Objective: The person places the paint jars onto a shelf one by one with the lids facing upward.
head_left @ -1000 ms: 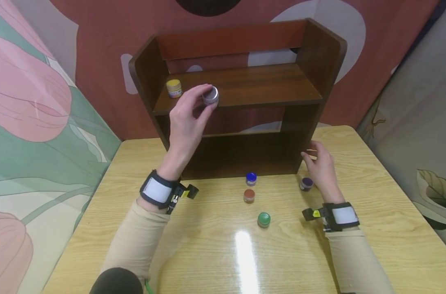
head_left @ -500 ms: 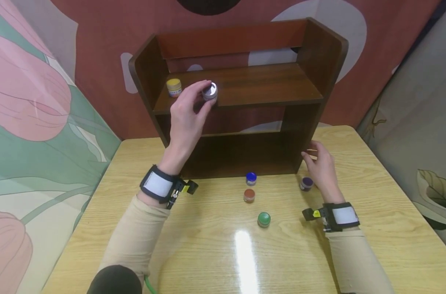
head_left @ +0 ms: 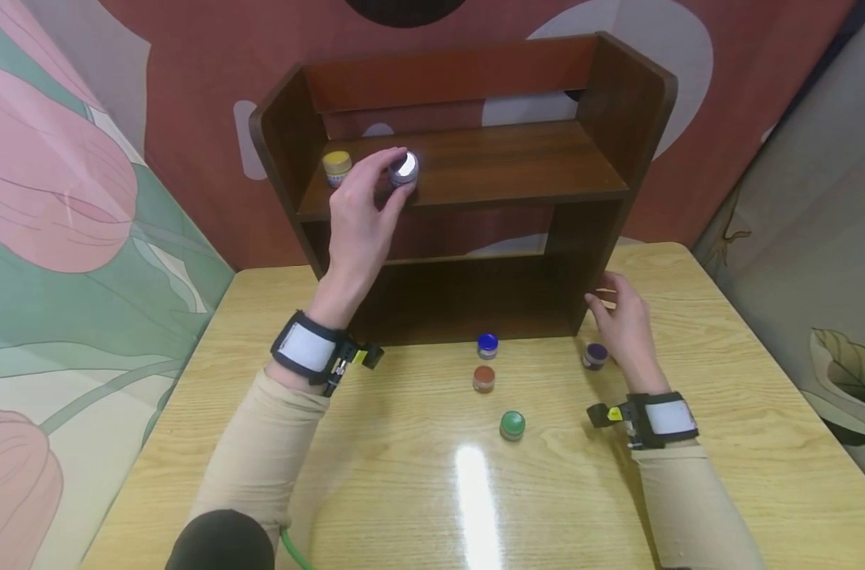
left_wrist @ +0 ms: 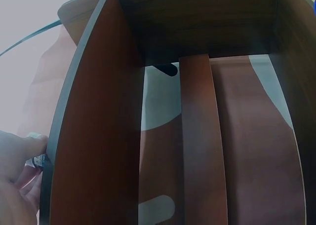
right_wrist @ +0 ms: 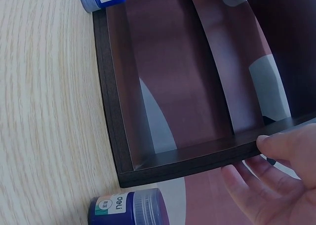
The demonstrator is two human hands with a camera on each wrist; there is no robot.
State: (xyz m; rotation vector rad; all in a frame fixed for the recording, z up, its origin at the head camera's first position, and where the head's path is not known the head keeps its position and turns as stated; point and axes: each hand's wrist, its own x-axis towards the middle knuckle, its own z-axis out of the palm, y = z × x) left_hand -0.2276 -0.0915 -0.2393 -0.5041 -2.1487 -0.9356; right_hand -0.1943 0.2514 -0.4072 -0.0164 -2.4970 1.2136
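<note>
Shifted slightly leftward at the brown wooden shelf [head_left: 504,162] — a round silver-lidded jar [head_left: 405,169], left hand [head_left: 360,215] pinching it. Right hand [head_left: 625,323] grips the shelf's side.

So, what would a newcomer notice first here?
Likely the brown shelf, with a yellow jar at the left of its upper board. Just right of that, the left hand holds a silver-topped jar; the right hand grips the shelf's right edge. On the table stand a blue jar, brown jar, green jar and purple jar.
</note>
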